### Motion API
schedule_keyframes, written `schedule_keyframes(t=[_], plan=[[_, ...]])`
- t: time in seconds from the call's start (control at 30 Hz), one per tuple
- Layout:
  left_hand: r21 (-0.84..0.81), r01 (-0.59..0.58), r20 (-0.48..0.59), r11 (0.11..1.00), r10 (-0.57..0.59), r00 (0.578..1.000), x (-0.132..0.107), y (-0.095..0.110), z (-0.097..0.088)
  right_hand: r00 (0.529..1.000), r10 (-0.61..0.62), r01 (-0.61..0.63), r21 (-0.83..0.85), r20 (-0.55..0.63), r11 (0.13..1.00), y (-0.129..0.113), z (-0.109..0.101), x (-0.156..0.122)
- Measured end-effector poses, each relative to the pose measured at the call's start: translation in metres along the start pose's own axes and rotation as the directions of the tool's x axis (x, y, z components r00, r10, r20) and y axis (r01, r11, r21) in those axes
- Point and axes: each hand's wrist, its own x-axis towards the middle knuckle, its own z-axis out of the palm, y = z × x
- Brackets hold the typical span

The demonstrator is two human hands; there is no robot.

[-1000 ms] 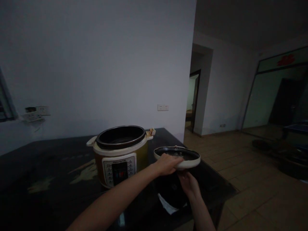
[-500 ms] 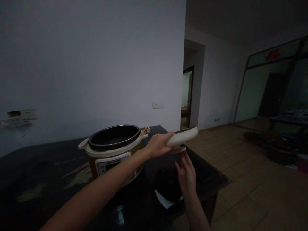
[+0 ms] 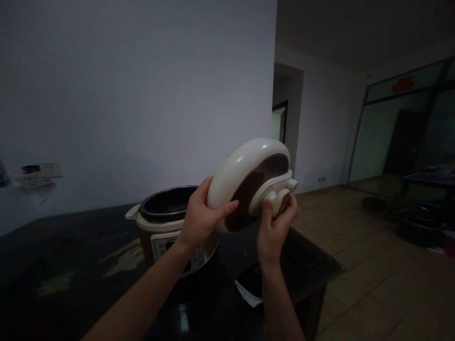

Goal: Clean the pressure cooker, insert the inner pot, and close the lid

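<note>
I hold a white and brown cooker lid (image 3: 245, 175) up in the air, tilted on edge with its top side facing me. My left hand (image 3: 201, 215) grips the lid's left rim, thumb on top. My right hand (image 3: 275, 222) is closed on the lid's white handle at its lower right. Behind and below the lid stands the open electric pressure cooker (image 3: 167, 227), cream and yellow with a dark inner pot and a button panel on its front, resting on the dark table (image 3: 71, 265).
A dark round object on white paper (image 3: 254, 289) lies on the table near its right edge. White wall with sockets (image 3: 39, 173) runs behind. A doorway (image 3: 280, 125) and wooden floor (image 3: 373, 265) open to the right, with dim furniture far right.
The lid was upside down and low beside the cooker; it has been raised and turned over to face me. My right hand moved up from beneath and closed on its handle.
</note>
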Motion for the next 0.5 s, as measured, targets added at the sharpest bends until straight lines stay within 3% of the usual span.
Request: schedule_keyframes(t=[0.1,0.23,0.37,0.5], plan=[[-0.172,-0.012,-0.167,0.985,-0.017,0.986,0.002,0.006,-0.017,0.983,-0.172,0.175,-0.04,0.058,0.984,-0.025,0.022,0.01],[-0.36,-0.028,-0.335,0.933,-0.101,0.937,0.005,0.01,-0.042,0.913,-0.368,0.393,-0.137,0.174,0.909,-0.061,0.053,0.018],[-0.426,-0.057,-0.447,0.903,-0.156,0.881,0.004,0.001,-0.064,0.855,-0.434,0.501,-0.233,0.284,0.834,-0.093,0.085,0.019],[-0.426,-0.078,-0.515,0.902,-0.171,0.84,0.004,-0.01,-0.081,0.786,-0.467,0.583,-0.234,0.406,0.778,-0.108,0.117,0.018]])
